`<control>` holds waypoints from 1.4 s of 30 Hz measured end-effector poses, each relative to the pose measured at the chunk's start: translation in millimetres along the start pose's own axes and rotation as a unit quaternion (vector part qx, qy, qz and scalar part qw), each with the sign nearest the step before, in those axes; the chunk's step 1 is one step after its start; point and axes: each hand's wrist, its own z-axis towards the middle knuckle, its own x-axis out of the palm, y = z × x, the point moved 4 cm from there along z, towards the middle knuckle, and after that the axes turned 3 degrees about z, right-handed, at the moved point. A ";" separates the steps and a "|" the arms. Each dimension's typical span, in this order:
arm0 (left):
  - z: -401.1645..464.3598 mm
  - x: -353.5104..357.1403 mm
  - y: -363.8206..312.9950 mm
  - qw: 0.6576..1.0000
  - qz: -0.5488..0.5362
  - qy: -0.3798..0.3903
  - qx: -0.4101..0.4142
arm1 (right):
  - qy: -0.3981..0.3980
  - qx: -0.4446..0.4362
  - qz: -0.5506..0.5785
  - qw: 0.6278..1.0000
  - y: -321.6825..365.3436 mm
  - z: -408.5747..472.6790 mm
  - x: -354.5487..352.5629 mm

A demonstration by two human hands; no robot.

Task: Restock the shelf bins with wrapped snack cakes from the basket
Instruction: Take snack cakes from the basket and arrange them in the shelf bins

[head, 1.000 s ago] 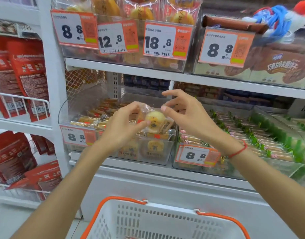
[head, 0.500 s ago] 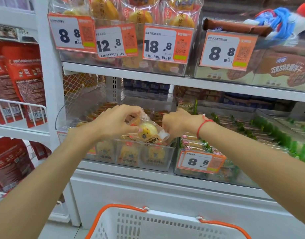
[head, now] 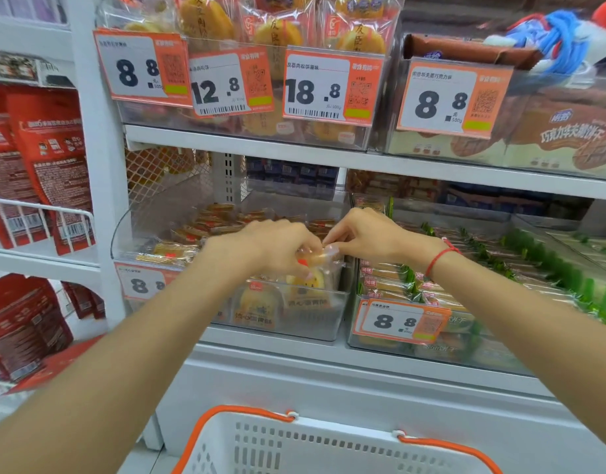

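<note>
A wrapped yellow snack cake (head: 312,265) sits at the front right corner of the clear shelf bin (head: 288,331) on the lower shelf. My left hand (head: 274,249) grips the cake from the left with curled fingers. My right hand (head: 366,236) pinches the wrapper's top right edge. Several more wrapped cakes stand against the bin's front wall below the hands, and flat orange-labelled packs lie further back. The white basket (head: 329,446) with orange handles is at the bottom of the view; what it holds is hidden.
A second clear bin (head: 493,354) of green-trimmed packs stands to the right. The upper shelf (head: 247,142) holds bins of bagged cakes behind price tags. Red pouches (head: 45,165) hang on a rack at the left.
Both hands have carried the cake down from above the bin into its front right corner. The right hand has moved in from the bin's right edge onto the wrapper.
</note>
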 end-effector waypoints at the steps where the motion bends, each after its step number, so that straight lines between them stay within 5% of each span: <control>1: 2.5 6.1 -0.2 1.000 0.012 0.020 -0.003 | -0.003 0.001 0.004 1.000 -1.1 -0.3 -1.4; 4: -3.8 13.0 0.2 0.997 -0.076 -0.007 0.006 | 0.015 -0.008 -0.016 1.000 -2.0 -6.0 -2.7; 6: -13.6 7.9 7.7 0.983 -0.155 -0.099 -0.008 | 0.008 -0.019 -0.027 0.999 0.6 -14.0 -4.9; 8: -19.4 3.9 15.9 0.979 -0.118 -0.159 -0.039 | -0.020 -0.032 -0.007 0.999 6.5 -21.2 -5.6; 11: -13.1 13.7 16.3 0.997 -0.027 -0.054 -0.040 | 0.035 -0.026 0.006 0.999 18.3 -24.4 4.6; 19: 16.1 20.4 19.6 0.990 -0.055 0.126 0.008 | 0.159 -0.017 -0.186 0.969 30.3 -9.7 21.0; 31: 37.4 26.9 33.2 0.982 -0.125 0.128 -0.053 | 0.197 -0.003 -0.200 0.960 31.1 15.1 27.6; 33: 22.5 21.2 36.9 0.982 -0.167 0.072 -0.050 | 0.177 -0.018 -0.203 0.963 30.9 3.8 16.4; 38: -46.1 22.3 34.4 0.936 -0.245 -0.228 -0.105 | -0.008 -0.060 -0.123 0.991 33.8 -50.6 -4.0; 42: -86.4 60.1 15.5 0.908 -0.308 -0.265 -0.105 | -0.134 -0.069 -0.009 0.989 34.8 -96.3 22.0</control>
